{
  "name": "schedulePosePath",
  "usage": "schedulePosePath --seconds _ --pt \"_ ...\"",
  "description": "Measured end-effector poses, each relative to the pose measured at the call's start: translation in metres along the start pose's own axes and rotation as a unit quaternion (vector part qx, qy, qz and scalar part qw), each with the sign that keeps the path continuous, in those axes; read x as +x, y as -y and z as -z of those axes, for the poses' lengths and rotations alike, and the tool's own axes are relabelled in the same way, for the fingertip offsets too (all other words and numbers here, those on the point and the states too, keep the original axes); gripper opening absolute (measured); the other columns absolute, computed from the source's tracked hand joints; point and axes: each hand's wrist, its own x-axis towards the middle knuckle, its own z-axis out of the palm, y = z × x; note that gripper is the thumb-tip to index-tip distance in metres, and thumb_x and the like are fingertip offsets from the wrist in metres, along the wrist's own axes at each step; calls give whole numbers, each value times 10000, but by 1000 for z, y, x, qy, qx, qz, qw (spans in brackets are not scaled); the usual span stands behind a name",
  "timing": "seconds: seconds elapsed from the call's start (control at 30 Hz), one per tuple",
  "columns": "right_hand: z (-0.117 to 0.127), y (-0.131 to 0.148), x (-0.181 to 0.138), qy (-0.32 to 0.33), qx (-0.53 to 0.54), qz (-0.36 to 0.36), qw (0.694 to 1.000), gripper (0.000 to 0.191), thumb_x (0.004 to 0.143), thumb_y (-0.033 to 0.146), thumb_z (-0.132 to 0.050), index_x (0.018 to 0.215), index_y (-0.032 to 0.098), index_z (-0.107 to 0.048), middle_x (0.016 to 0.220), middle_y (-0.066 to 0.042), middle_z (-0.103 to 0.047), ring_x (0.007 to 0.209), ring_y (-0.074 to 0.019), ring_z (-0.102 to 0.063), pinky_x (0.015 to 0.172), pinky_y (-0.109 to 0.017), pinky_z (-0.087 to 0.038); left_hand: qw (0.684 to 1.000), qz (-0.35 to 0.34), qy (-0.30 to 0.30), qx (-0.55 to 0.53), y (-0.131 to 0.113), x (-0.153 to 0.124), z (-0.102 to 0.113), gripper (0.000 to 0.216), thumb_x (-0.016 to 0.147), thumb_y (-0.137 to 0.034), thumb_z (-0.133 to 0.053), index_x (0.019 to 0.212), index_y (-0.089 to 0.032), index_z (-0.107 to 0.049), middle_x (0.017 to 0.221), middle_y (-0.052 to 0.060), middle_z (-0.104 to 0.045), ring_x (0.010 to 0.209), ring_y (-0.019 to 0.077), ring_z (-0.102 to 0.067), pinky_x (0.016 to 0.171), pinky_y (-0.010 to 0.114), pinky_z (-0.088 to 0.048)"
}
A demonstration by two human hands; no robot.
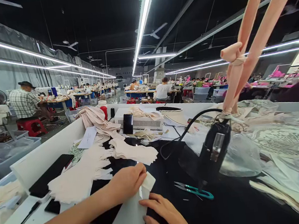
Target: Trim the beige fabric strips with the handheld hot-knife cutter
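Note:
My left hand [131, 181] is closed, thumb and fingers pinching at the edge of a small cream fabric piece [149, 182]. Its exact grip is partly hidden by the fingers. My right hand [168, 215] lies just below, fingers apart, with the index fingertip and thumb touching the edge of a white sheet [132, 217] under the piece. Beyond my left forearm lie stacked pale pink fabric pieces [78, 173], and a smaller stack [133, 151] sits ahead of my hands. Teal-handled scissors [195, 190] rest on the black tabletop [236, 202] to the right.
A black hand tool [215, 151] hangs from knotted pink straps [240, 56], right of centre, with a black cable. A phone [128, 124] leans against a white box [150, 123]. Bagged lace pieces [280, 137] cover the right side. A white raised edge [46, 151] borders the left.

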Motion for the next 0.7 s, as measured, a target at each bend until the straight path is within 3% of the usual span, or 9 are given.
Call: schedulePosePath --seconds 0.07,0.17,0.27,0.4,0.53,0.7 --pt "-14 5 17 17 40 -31 999 320 905 410 -695 1195 354 -817 1189 -61 -803 1164 -287 -740 1028 -363 -586 999 13 -24 -22 1 17 11 121 1056 -191 -463 1056 -204 -583 811 -20 -657 749 175 -637 715 271 -463" --pt "-21 6 48 16 109 -52 993 304 871 432 -660 1054 284 -852 1028 -58 -831 983 -299 -768 953 -400 -601 996 41 -58 -53 12 45 28 167 1021 -205 -493 1126 -201 -622 742 -45 -643 703 158 -616 690 254 -465" --pt "-6 -4 84 -53 137 -65 987 373 818 534 -665 953 241 -853 810 -41 -791 749 -263 -723 762 -369 -605 990 77 -100 -62 32 70 46 218 989 -202 -537 1167 -183 -662 837 -14 -687 766 162 -635 722 261 -495" --pt "24 -24 125 -139 145 -89 976 500 839 610 -613 1035 192 -805 633 7 -653 540 -189 -588 525 -293 -486 981 128 -132 -60 63 93 66 202 1049 -281 -612 1192 -154 -677 1014 44 -712 876 186 -683 810 331 -570" --pt "32 -41 149 -193 134 -100 967 526 840 572 -558 1111 169 -761 534 49 -546 490 -197 -571 506 -300 -470 976 164 -132 -51 86 104 69 293 1049 -373 -686 1247 -157 -668 1237 92 -684 1065 241 -697 926 446 -609" --pt "23 -59 171 -237 76 -103 963 449 866 475 -505 1135 198 -734 704 6 -676 509 -198 -606 538 -329 -510 970 207 -119 -47 105 105 57 336 1053 -372 -681 1316 -165 -643 1292 105 -666 1079 247 -697 912 442 -622"
